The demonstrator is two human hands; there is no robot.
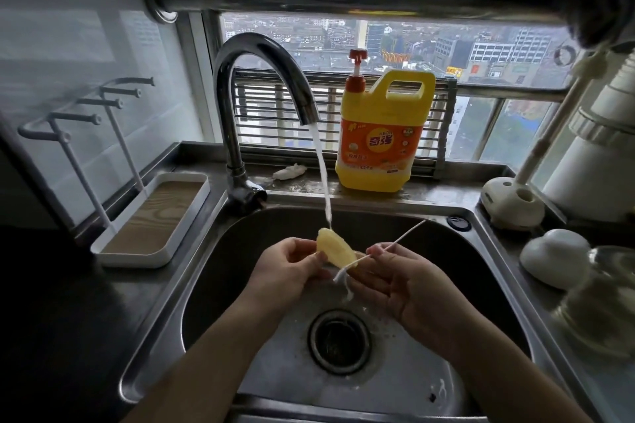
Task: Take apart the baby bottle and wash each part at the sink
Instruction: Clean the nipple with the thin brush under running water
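Our left hand (288,268) gripped a yellowish soft part (335,251) under the running water (323,175) above the sink (213,268), while our right hand (405,282) pinched a thin white straw (407,233) against it. We judged washing midway; a clear bottle (598,306) on the right counter (498,240) seemingly waited.

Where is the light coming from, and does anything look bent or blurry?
Head view: daylight comes through the window, so the counter at left lies dark; the wide lens bows the rail and the sink rim; the glass jar at right is blurred.
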